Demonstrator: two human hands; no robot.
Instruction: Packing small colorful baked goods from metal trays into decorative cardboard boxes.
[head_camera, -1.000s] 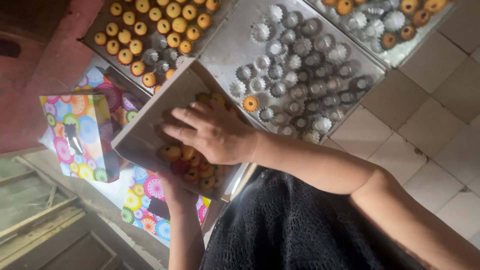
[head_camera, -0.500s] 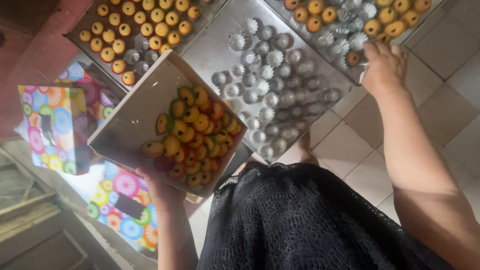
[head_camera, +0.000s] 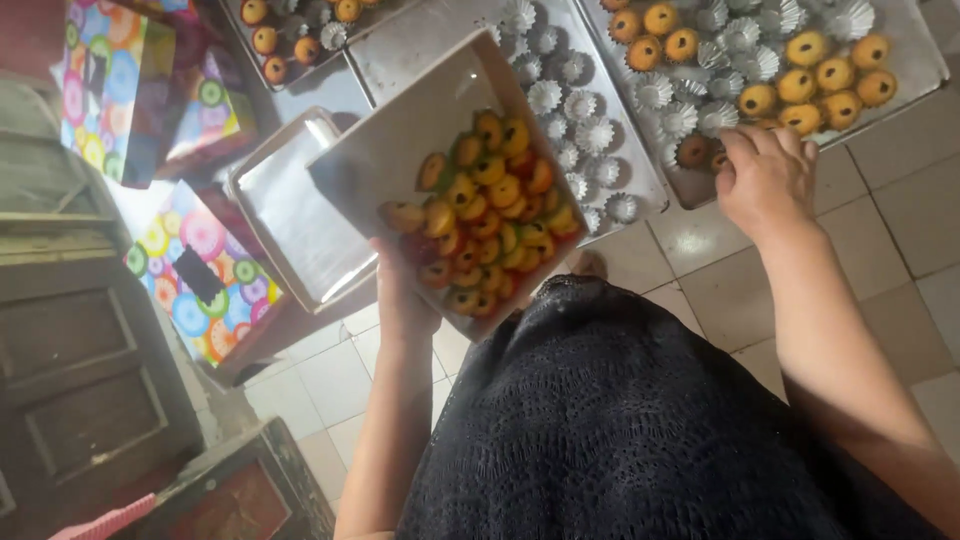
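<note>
While I stand over the pale tiled floor (head_camera: 890, 250), these are the things about me, largest first.

Floor: pale square tiles, bearing the trays and boxes.
Middle tray: long silver metal baking tray (head_camera: 420, 45) of empty fluted paper cups, running away from me, just beyond the box I hold.
Right tray: silver metal baking tray (head_camera: 915, 85) with round golden cakes in fluted cups and some empty cups, ahead and to my right.
Box in hand: shallow grey cardboard box (head_camera: 400, 150), tilted, its near end heaped with small yellow, orange and green sweets (head_camera: 490, 220).
Empty lid: second grey box half (head_camera: 290, 215) lying flat on the floor, touching the held box's left side.
Printed boxes: bright boxes with coloured circles (head_camera: 185, 265) at far left.
Left hand: my left hand (head_camera: 400, 295) clamped under the near edge of the grey box, thumb hidden.
Right hand: my right hand (head_camera: 765, 180) at the near edge of the right tray, fingers curled down over a dark brown cake (head_camera: 693, 151); I cannot tell whether they pinch it.
Key relation: that cake lies right of the box, well apart from it, and my right hand is much nearer to it.
</note>
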